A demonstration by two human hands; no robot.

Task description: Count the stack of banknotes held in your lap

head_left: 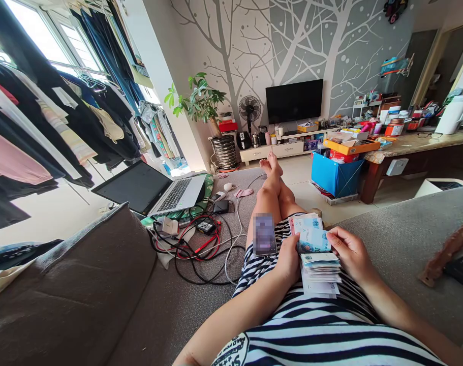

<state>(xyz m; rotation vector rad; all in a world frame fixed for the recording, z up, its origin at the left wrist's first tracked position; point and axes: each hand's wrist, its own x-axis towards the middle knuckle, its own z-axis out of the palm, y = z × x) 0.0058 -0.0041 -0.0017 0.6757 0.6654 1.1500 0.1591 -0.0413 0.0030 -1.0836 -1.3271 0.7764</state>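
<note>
Between my two hands is a bundle of banknotes (pixel 309 229), fanned so that blue and pinkish notes show on top. My left hand (pixel 289 256) grips the bundle from its left side with the thumb on top. The fingers of my right hand (pixel 347 249) pinch the right edge of a blue note. Below them a second stack of banknotes (pixel 320 272), with its edges staggered, hangs down over the striped clothing; what holds it is partly hidden. A phone (pixel 265 236) with a blurred screen lies on my thigh, just left of my left hand.
To the left on the sofa (pixel 231 190) are an open laptop (pixel 162 190), tangled cables (pixel 201 249) and a small black device (pixel 206 226). A blue box (pixel 336 175) stands by a cluttered table (pixel 406 147) at the right. A television (pixel 295 100) is at the back.
</note>
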